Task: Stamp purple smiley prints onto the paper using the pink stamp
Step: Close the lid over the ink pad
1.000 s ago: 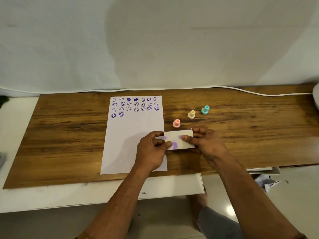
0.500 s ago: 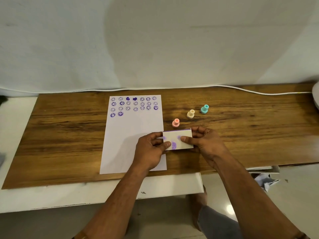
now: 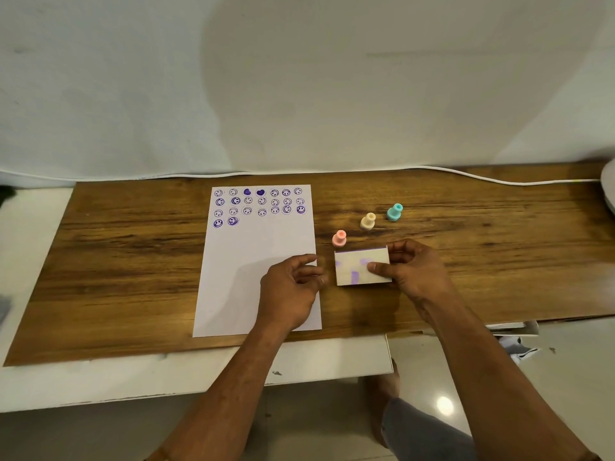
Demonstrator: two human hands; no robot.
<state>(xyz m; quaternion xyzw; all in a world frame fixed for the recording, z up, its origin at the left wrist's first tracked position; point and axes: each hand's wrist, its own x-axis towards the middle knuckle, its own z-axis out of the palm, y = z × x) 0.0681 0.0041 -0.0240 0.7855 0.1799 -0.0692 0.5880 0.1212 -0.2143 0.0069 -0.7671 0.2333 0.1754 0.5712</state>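
Note:
A white sheet of paper (image 3: 256,264) lies on the wooden board, its top rows filled with purple smiley prints and two hearts. The pink stamp (image 3: 339,238) stands upright just right of the paper. Below the stamp sits a small white ink pad box (image 3: 352,269) smeared with purple, and my right hand (image 3: 416,271) grips its right end with thumb on top. My left hand (image 3: 293,287) hovers over the paper's lower right corner, fingers loosely curled and holding nothing, a short gap from the box.
A cream stamp (image 3: 368,221) and a teal stamp (image 3: 394,212) stand right of the pink one. The wooden board (image 3: 133,261) rests on a white table (image 3: 166,377). A white cable (image 3: 466,174) runs along the wall. Crumpled paper (image 3: 515,344) lies at the lower right.
My left hand has let go of the ink pad box and drawn back left. The right hand has moved the box to the right, off the paper's edge.

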